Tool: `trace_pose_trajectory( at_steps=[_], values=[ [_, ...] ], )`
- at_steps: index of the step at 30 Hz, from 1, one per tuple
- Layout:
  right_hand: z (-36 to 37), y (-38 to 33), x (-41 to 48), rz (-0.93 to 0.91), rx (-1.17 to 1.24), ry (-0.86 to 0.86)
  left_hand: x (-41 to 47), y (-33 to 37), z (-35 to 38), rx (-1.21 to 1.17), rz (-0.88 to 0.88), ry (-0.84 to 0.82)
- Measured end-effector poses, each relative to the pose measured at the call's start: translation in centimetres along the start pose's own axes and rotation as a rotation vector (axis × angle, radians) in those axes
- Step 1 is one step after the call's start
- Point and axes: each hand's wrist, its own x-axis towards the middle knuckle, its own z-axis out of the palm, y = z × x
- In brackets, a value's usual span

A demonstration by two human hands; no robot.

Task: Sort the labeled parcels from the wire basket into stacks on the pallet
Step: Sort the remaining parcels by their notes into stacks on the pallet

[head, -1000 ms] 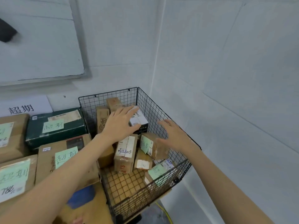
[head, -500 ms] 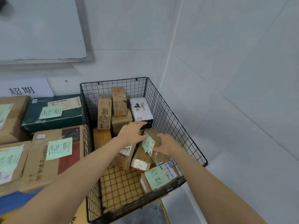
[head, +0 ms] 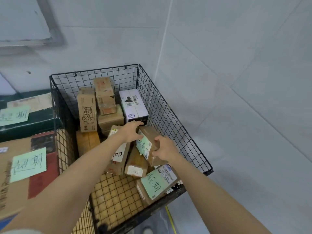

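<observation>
- Parcels (head: 110, 119) lie in the wire basket (head: 170, 125), about ten by my count, so I judge the sorting far from finished.
- Nearest, the basket's floor (head: 114, 196) shows bare in its near left part. That suggests some of the load is already out, though it is only a guess.
- In the near right corner lies a brown box (head: 157, 184) with a green handwritten label, face up and untouched.
- Just beyond it, both hands are on a tilted labelled box (head: 149, 138) that rests on its neighbours.
- The left hand (head: 130, 132) curls its fingers over the box's far top edge, and the right hand (head: 166, 150) grips the near right corner with bent fingers.
- This box is inside the basket and, as far as I can tell, not yet lifted clear.
- Left of that, two long boxes (head: 119, 157) lean side by side, partly under the left forearm.
- Farther back, a white box (head: 133, 105), a tall cartoon box (head: 87, 112) and a small pile stand against the basket's far wall, none of them touched.
- Outside the basket on the left lie larger boxes with the same green labels, a big brown box (head: 28, 164) near and a dark green box (head: 33, 122) far.
- I take these packed-together boxes for the sorted stacks. The pallet under them I cannot make out.
</observation>
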Motion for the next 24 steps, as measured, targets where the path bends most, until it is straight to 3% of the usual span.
trace_pose_trajectory(
  at_steps=[13,20,24],
  values=[
    [0.1,-0.3,0.4,0.033,0.04,-0.002,3.0,-1.8,0.8,-0.045,-0.042,-0.127],
    [-0.2,-0.9,-0.2,0.049,0.14,-0.001,2.2,-2.9,0.2,-0.108,-0.014,-0.015],
    [0.3,-1.1,-0.4,0.058,0.208,0.105,1.1,-3.2,-0.4,-0.108,-0.008,0.038]
  ],
)
